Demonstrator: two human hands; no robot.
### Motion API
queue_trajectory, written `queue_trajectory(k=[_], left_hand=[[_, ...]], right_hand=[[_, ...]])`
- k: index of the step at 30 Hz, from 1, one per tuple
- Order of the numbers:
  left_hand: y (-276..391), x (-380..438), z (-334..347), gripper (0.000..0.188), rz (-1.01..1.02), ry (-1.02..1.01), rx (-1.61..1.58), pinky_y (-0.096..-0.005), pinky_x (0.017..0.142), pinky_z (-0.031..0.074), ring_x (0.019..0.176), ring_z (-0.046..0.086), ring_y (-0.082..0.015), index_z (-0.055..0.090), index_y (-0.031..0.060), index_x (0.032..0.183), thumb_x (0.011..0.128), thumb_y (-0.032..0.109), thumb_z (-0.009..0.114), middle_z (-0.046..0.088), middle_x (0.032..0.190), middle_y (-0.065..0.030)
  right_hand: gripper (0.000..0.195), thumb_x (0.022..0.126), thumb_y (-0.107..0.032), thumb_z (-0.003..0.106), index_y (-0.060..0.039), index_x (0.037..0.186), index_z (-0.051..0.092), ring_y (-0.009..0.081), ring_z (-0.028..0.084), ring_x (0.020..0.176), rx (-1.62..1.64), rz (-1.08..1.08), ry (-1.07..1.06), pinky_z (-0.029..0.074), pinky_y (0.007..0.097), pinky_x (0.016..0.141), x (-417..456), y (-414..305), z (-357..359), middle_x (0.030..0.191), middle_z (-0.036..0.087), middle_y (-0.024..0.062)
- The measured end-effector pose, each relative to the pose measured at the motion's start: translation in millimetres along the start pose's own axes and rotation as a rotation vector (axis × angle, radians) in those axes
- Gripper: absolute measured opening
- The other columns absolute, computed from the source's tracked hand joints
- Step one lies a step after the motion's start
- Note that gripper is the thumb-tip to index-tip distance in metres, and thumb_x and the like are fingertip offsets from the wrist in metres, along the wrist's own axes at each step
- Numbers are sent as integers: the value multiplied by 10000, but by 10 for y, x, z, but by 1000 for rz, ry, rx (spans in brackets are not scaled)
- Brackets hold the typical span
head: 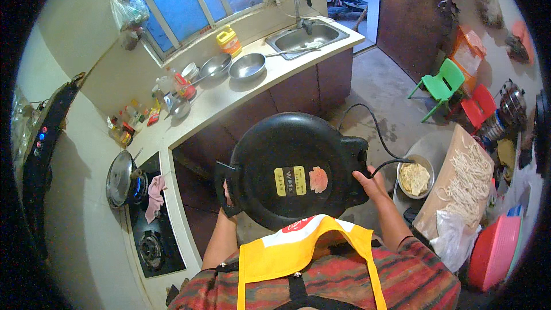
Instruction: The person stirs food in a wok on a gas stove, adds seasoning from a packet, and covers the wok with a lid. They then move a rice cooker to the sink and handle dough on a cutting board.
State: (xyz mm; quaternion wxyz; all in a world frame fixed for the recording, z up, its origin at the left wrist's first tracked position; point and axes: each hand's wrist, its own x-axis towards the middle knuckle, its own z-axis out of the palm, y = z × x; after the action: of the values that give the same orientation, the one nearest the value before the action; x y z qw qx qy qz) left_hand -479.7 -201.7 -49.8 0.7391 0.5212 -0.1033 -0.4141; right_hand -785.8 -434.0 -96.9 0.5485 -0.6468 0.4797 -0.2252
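Observation:
I hold a round black electric baking pan (pixel 258 146) up in front of my body, its lid bearing two stickers with writing. My left hand (pixel 228 198) grips the handle on the left side and is mostly hidden behind it. At the opposite side, my right hand (pixel 371 184) holds the hinge end, thumb on top and fingers out of sight underneath. A black power cord (pixel 379 137) loops from the pan and runs over the rim of a metal bowl (pixel 431 172) that holds flatbreads (pixel 414 178).
A wooden board (pixel 434 200) with fresh noodles (pixel 467 172) lies to the right. On the left, a lidded wok (pixel 120 181) sits over a lit burner (pixel 138 187). Metal bowls (pixel 247 69) and a sink (pixel 310 38) line the counter. Small chairs (pixel 443 79) stand beyond.

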Motion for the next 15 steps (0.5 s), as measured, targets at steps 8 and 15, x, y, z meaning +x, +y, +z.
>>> queue_trajectory(k=[8,15], left_hand=[[99,1369,352,321,-85,-118,-93,-336,769,497,855,572,-181,558,45,1086,876,274,479,591,1039,-81],[233,2994,881,330,39,-419,201,-326,807,488,894,559,-162,537,41,1122,888,263,469,583,1049,-72]], right_hand=[[397,704,-341,700,-8,895,599,172,565,695,-62,12,175,443,312,649,1007,-296,-19,791,624,78],[362,734,-311,690,2,892,601,148,550,715,-22,3,378,438,299,668,1816,-368,-170,812,629,57]])
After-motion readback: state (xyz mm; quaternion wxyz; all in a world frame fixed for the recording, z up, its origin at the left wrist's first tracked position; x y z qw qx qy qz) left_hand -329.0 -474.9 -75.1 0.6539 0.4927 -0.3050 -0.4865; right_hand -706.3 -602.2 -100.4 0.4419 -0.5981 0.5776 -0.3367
